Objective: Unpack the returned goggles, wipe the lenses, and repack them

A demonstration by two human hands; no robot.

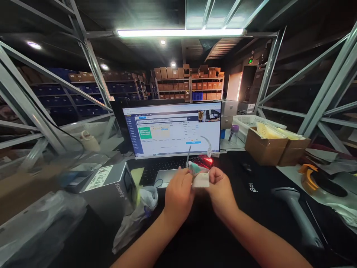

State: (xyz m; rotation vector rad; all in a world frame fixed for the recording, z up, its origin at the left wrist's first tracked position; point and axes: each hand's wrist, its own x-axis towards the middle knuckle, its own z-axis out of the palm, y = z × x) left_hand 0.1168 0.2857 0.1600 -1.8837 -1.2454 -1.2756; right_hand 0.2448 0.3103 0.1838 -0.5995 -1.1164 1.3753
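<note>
Both my hands meet in front of the open laptop (173,130) and pinch a small white packet (200,178) with a teal mark between them. My left hand (178,193) is closed on its left side. My right hand (220,190) is closed on its right side. Just behind the packet glows a red light from a small scanner (203,160) with a white cable. The packet is held above the black desk (200,238), close to the laptop's touchpad.
A grey box-shaped device (111,190) and crumpled plastic bags (139,212) lie to the left. At right are a handheld barcode scanner (295,212), a black mouse (247,167), open cardboard boxes (264,147), a white basket (251,121) and an orange tape dispenser (308,176). Metal racking stands on both sides.
</note>
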